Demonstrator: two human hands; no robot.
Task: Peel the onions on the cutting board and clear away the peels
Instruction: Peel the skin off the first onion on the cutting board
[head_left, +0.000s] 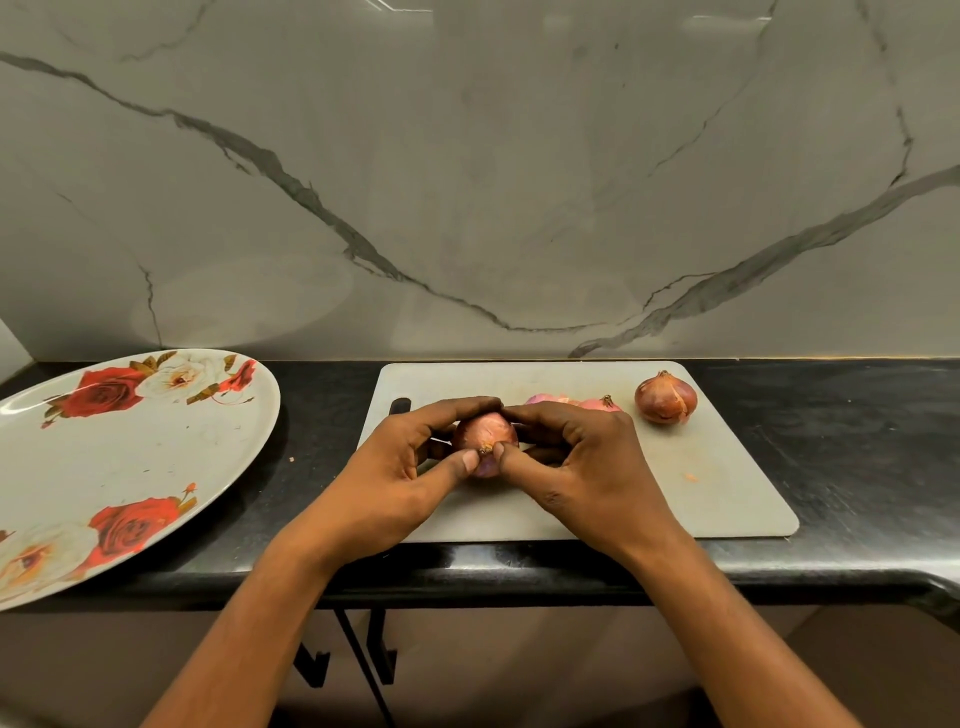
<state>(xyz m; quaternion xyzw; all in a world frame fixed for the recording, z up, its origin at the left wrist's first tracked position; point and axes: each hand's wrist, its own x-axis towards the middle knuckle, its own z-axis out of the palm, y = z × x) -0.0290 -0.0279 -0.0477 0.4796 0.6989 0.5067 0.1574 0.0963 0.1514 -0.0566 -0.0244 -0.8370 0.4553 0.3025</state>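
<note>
Head: black counter (857, 457), marble wall (467, 182)

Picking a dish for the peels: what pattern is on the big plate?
Plate: red and white roses, head view.

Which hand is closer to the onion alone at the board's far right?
Right. The right hand sits just left of the lone onion, not touching; the left hand is farther left. Both grip a middle onion.
</note>
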